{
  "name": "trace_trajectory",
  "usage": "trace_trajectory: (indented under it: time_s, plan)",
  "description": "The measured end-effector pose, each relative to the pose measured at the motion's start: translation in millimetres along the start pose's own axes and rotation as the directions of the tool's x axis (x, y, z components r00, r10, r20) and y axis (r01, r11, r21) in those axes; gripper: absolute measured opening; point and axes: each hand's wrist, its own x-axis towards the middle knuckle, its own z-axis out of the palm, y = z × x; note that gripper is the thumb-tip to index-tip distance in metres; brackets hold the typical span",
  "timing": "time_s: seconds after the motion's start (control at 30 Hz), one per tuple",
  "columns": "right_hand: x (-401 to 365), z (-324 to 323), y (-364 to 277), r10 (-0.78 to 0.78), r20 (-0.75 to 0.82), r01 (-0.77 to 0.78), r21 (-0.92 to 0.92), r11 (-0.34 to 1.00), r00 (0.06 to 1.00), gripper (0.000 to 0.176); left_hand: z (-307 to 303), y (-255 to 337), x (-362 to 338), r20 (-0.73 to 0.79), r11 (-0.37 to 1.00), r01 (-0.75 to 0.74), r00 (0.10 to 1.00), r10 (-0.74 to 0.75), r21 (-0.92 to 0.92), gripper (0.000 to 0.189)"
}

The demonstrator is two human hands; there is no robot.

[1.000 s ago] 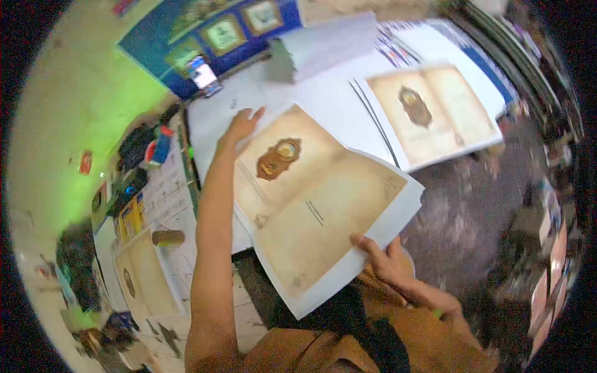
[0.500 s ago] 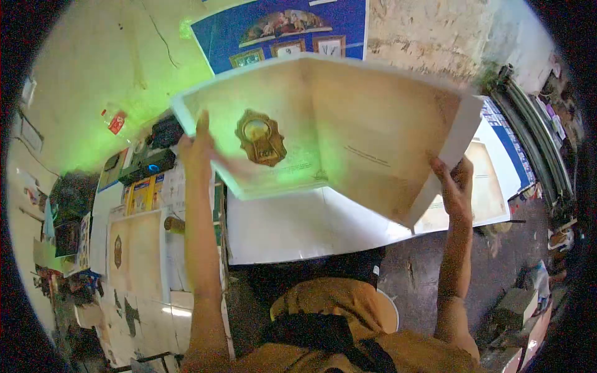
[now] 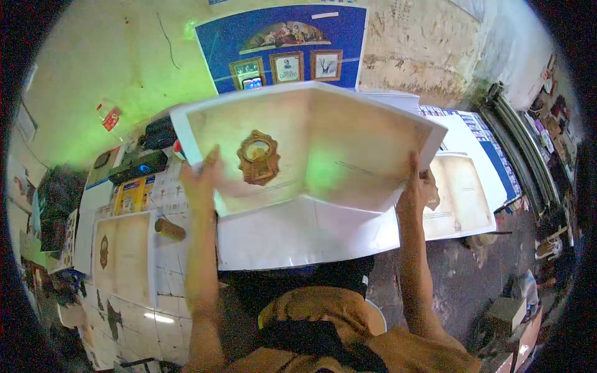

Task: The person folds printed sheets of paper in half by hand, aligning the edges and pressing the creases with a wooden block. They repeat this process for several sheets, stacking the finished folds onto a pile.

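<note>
A large printed sheet point(image 3: 348, 137) is held up between my hands, bent along a middle crease. Its two tan, parchment-like halves have white margins, and an ornate gold frame is printed on the left half. My left hand point(image 3: 204, 177), slightly blurred, grips the left margin. At the right margin my right hand point(image 3: 415, 180) is closed around the edge, its thumb on the near face. Below the raised sheet lies white paper point(image 3: 298, 242) on the table. A similar tan print point(image 3: 466, 193) rests just beyond my right hand, partly covered.
A blue poster point(image 3: 221, 43) with framed pictures stands against the wall. On the left are another tan print point(image 3: 134, 255), a brown cylinder point(image 3: 170, 229), a black box point(image 3: 138, 166) and a red-labelled bottle point(image 3: 111, 118). Long metal rails point(image 3: 519, 149) run along the right.
The printed sheet has come down a little, and its right side has moved left. My right hand has shifted left with it. More of the blue poster and right-hand print now shows.
</note>
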Motion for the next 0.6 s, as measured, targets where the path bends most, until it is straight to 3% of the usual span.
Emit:
trace_trajectory:
  time_s: [0.03,0.1,0.13,0.17,0.2,0.23,0.27,0.33,0.37,0.4,0.47,0.5,0.53,0.57,0.6]
  plan:
    - [11,7,-1,0.050,0.051,-0.048,-0.038,0.998,0.997,0.048,-8,30,5,-0.040,0.996,0.044,0.998,-0.041,0.074,0.024]
    - [34,23,4,0.177,0.141,-0.159,-0.127,0.979,0.974,0.053,-27,72,26,-0.087,0.969,-0.201,0.973,0.214,0.145,0.025]
    - [45,32,21,0.065,0.240,-0.037,-0.120,0.992,0.969,0.058,-37,90,34,-0.096,0.932,-0.311,0.938,0.333,0.188,0.026]
    - [51,47,26,0.090,0.246,-0.056,-0.143,0.988,0.965,0.063,-45,111,35,-0.097,0.879,-0.417,0.889,0.447,0.230,0.027]
    - [57,61,31,0.114,0.252,-0.074,-0.165,0.983,0.961,0.067,-49,142,26,-0.095,0.795,-0.452,0.844,0.528,0.405,0.027]
    - [51,77,27,0.273,0.159,-0.236,-0.220,0.947,0.949,0.070,-46,166,14,-0.073,0.680,-0.464,0.794,0.603,0.568,0.026]
    - [44,81,29,0.356,0.184,-0.329,-0.163,0.930,0.916,0.076,-42,174,-2,-0.052,0.662,-0.474,0.790,0.611,0.580,0.025]
    - [7,63,20,0.468,0.425,-0.507,-0.024,0.862,0.775,0.084,-39,183,-51,-0.016,0.626,-0.502,0.773,0.635,0.598,0.023]
    - [-21,49,0,0.536,0.636,-0.737,0.077,0.672,0.555,0.097,-45,175,-75,0.215,0.362,-0.633,0.649,0.730,0.684,0.024]
    - [-49,33,-14,0.578,0.693,-0.832,0.057,0.552,0.431,0.108,-49,160,-103,0.385,0.371,-0.723,0.648,0.657,0.583,0.033]
    - [-96,2,-25,0.658,0.665,-0.887,0.015,0.461,0.353,0.115,-55,115,-157,0.680,0.438,-0.774,0.621,0.389,0.457,0.045]
    - [-109,-20,-18,0.577,0.790,-0.973,0.106,0.203,0.206,0.106,-51,107,-178,0.764,0.436,-0.801,0.563,0.316,0.410,0.038]
    - [-123,-36,0,0.761,0.633,-0.970,-0.068,0.234,0.139,0.094,-49,86,-198,0.831,0.472,-0.800,0.512,0.217,0.370,0.033]
    - [-143,-55,18,0.906,0.417,-0.950,-0.248,0.192,0.075,0.081,-47,66,-211,0.878,0.502,-0.770,0.477,0.041,0.395,0.040]
    - [-164,-66,29,0.910,0.372,-0.909,-0.290,0.299,0.180,0.067,-48,48,-225,0.902,0.523,-0.743,0.409,-0.138,0.417,0.048]
